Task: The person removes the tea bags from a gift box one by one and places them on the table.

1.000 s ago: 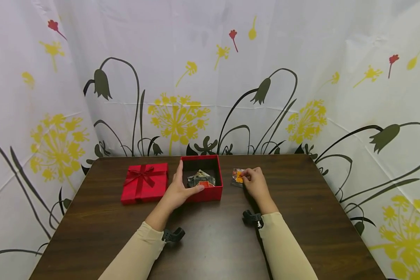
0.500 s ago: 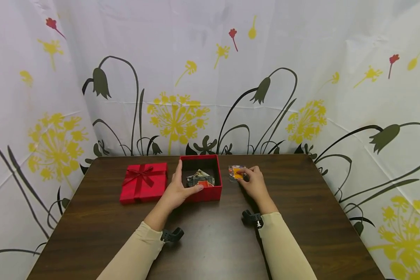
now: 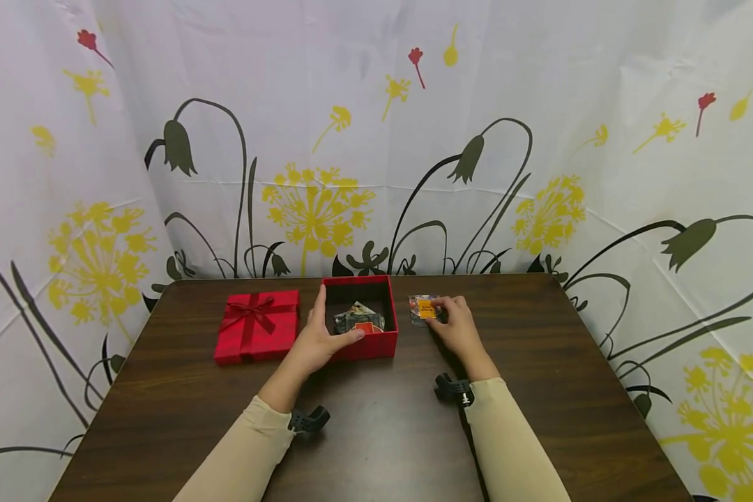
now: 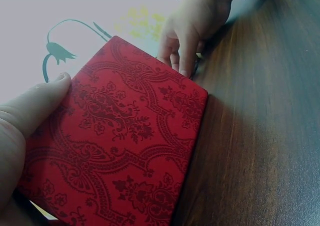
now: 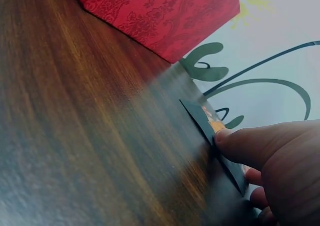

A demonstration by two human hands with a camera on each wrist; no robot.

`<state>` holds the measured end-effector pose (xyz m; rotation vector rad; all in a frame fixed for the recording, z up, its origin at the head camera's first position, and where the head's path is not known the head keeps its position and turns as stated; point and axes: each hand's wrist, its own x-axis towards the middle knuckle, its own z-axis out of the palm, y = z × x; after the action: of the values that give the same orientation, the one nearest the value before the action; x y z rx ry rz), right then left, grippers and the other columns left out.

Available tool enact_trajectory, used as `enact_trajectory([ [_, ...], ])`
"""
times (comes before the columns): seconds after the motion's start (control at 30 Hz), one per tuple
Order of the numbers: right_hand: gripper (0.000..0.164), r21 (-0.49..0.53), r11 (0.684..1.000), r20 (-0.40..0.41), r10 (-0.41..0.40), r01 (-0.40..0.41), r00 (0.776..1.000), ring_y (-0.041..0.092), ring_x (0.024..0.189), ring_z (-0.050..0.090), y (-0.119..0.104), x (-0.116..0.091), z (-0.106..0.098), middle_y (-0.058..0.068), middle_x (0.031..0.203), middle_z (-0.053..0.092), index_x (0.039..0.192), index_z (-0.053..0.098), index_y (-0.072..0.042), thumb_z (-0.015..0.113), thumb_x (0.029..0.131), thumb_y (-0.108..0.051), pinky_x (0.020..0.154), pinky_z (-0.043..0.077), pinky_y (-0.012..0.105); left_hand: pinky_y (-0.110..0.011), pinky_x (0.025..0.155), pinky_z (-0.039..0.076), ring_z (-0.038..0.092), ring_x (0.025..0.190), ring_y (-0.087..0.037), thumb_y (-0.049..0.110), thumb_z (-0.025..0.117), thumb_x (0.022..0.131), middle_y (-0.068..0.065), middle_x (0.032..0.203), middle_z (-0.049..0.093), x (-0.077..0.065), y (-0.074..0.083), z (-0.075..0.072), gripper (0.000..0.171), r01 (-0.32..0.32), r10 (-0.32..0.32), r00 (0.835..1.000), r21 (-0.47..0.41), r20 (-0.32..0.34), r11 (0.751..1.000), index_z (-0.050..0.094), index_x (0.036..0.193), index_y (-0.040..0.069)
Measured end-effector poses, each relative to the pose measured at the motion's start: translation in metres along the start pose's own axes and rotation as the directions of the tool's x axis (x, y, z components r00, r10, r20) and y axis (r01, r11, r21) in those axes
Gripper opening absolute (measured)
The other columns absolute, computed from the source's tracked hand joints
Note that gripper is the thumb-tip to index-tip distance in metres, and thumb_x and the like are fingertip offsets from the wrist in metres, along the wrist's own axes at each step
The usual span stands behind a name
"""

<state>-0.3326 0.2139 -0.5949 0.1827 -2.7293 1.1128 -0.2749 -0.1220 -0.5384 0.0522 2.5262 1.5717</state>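
In the head view my left hand (image 3: pixel 316 341) grips a red gift box (image 3: pixel 385 344), fingers along its left side and thumb over the front rim. The box is lidless, dark inside, and holds several small packets (image 3: pixel 359 319), one with a red-orange label. The left wrist view shows the box's patterned red wall (image 4: pixel 125 121) beside my thumb. To the right of the box, my right hand (image 3: pixel 459 328) pinches a small flat packet (image 3: pixel 418 309) with an orange label. In the right wrist view the packet's dark edge (image 5: pixel 200 121) shows under my thumb, tilted; its far side is hidden.
A red lid (image 3: pixel 276 341) with a ribbon bow lies left of the box. Both stand towards the back of the brown wooden table (image 3: pixel 376 418). Behind the table's far edge hangs a white curtain (image 3: pixel 364 132) with printed flowers.
The packet has shifted slightly left and its orange label shows more plainly. My right hand has moved a little with it. My left hand stays on the box.
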Motion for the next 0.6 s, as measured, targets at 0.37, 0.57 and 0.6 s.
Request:
enact_trajectory([
  [0.37, 0.022, 0.139, 0.989, -0.079, 0.064, -0.053, 0.995, 0.028, 0.096, 0.062, 0.0036, 0.0021, -0.0026, 0.017, 0.115, 0.064, 0.119, 0.075, -0.005, 0.080, 0.099, -0.013, 0.086, 0.050, 0.036, -0.078, 0.127, 0.023, 0.013, 0.167, -0.051, 0.057, 0.087, 0.087, -0.021, 0.183, 0.006, -0.0002, 0.0005, -0.0003, 0.133, 0.005, -0.005, 1.000, -0.003, 0.000, 1.000, -0.010, 0.175, 0.038],
  [0.57, 0.015, 0.165, 0.985, -0.110, 0.073, -0.054, 0.991, 0.029, 0.101, 0.064, 0.0075, 0.0009, -0.0024, 0.016, 0.116, 0.068, 0.116, 0.076, -0.007, 0.075, 0.103, -0.014, 0.089, 0.052, 0.038, -0.079, 0.126, 0.023, 0.012, 0.167, -0.051, 0.057, 0.087, 0.086, -0.021, 0.183, 0.006, -0.0008, 0.0010, 0.0003, 0.133, 0.003, -0.003, 1.000, -0.007, -0.001, 1.000, -0.009, 0.175, 0.037],
  [0.6, 0.014, 0.183, 0.981, -0.114, 0.081, -0.059, 0.990, 0.029, 0.103, 0.065, 0.0077, 0.0001, -0.0028, 0.017, 0.117, 0.069, 0.115, 0.076, -0.006, 0.074, 0.104, -0.014, 0.091, 0.052, 0.039, -0.078, 0.127, 0.023, 0.011, 0.168, -0.051, 0.058, 0.087, 0.086, -0.021, 0.183, 0.006, -0.0008, 0.0008, 0.0008, 0.133, 0.003, -0.003, 1.000, -0.006, 0.001, 1.000, -0.009, 0.176, 0.037],
])
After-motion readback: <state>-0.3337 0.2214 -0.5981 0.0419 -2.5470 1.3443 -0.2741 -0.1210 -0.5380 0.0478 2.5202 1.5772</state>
